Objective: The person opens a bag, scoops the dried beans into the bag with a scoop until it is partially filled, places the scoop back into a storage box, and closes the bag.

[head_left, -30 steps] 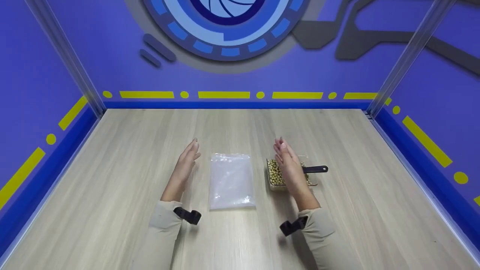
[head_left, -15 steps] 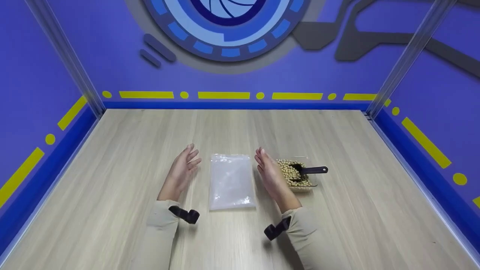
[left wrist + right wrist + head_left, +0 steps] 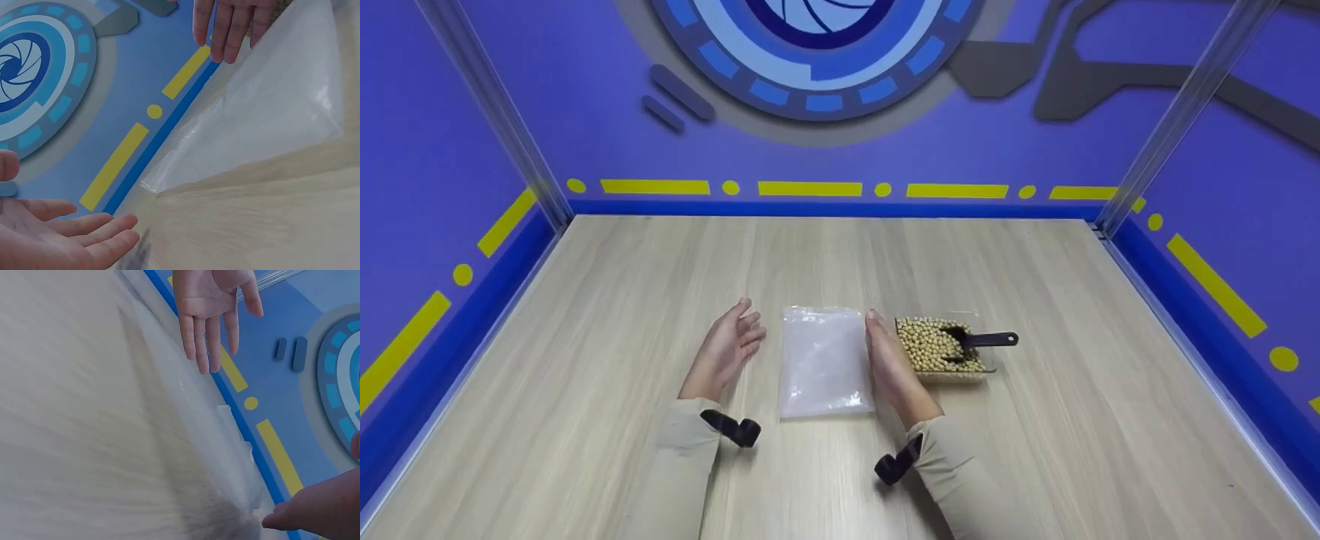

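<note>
A clear plastic bag point(image 3: 826, 367), perhaps a stack of them, lies flat on the table between both hands. My left hand point(image 3: 724, 352) hovers just left of it, palm turned inward, fingers spread and relaxed, holding nothing. My right hand point(image 3: 896, 367) is at the bag's right edge with fingers straight; whether it touches the plastic, I cannot tell. In the left wrist view, my left hand point(image 3: 67, 236) shows its palm beside the bag point(image 3: 264, 118). To the right stands a clear container point(image 3: 952, 377) of round yellowish beans point(image 3: 926, 345), with a black scoop point(image 3: 990, 340) in them.
A pale wood-grain table point(image 3: 1072, 442) spreads out around the items. Blue printed panels point(image 3: 840, 161) enclose its back and both sides, with metal posts at the corners. Black wrist cameras point(image 3: 733, 427) are strapped over both sleeves.
My right hand has moved left from over the bean container to the bag's right edge, uncovering the beans and scoop. The left hand has drawn slightly nearer the person and turned its palm up somewhat.
</note>
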Demonstrator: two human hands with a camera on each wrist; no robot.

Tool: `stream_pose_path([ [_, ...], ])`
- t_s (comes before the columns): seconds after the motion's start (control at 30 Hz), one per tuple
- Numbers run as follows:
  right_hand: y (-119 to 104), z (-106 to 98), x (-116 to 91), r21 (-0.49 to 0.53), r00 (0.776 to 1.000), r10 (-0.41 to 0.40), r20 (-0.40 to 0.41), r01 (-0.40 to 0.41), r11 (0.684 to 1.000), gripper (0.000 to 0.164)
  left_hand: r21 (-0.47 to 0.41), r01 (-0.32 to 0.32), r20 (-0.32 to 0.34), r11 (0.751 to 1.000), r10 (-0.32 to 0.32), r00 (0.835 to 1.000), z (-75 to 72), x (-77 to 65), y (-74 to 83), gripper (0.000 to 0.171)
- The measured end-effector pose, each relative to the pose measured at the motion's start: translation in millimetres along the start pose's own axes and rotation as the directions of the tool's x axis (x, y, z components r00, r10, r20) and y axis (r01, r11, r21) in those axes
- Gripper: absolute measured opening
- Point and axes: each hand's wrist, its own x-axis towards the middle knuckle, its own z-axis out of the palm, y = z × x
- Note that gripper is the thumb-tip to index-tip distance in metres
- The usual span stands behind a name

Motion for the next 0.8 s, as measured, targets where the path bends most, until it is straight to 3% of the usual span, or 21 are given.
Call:
stream_pose_path([
  [0.27,9.3,2.0,4.4,0.045,0.999,0.039,-0.009,-0.039,0.998,0.064,-0.021,0.04,-0.019,0.999,-0.04,0.999,-0.7,3.4,-7.2,0.066],
  [0.53,18.3,10.1,10.9,0.213,0.997,0.08,0.0,-0.078,0.974,0.062,-0.045,0.072,-0.048,0.996,-0.074,0.996,4.0,6.5,-12.2,0.064],
  [0.8,26.3,15.5,14.0,0.19,0.996,0.081,-0.019,-0.076,0.979,0.061,-0.024,0.077,-0.079,0.997,-0.078,0.994,8.1,9.0,-14.8,0.058],
])
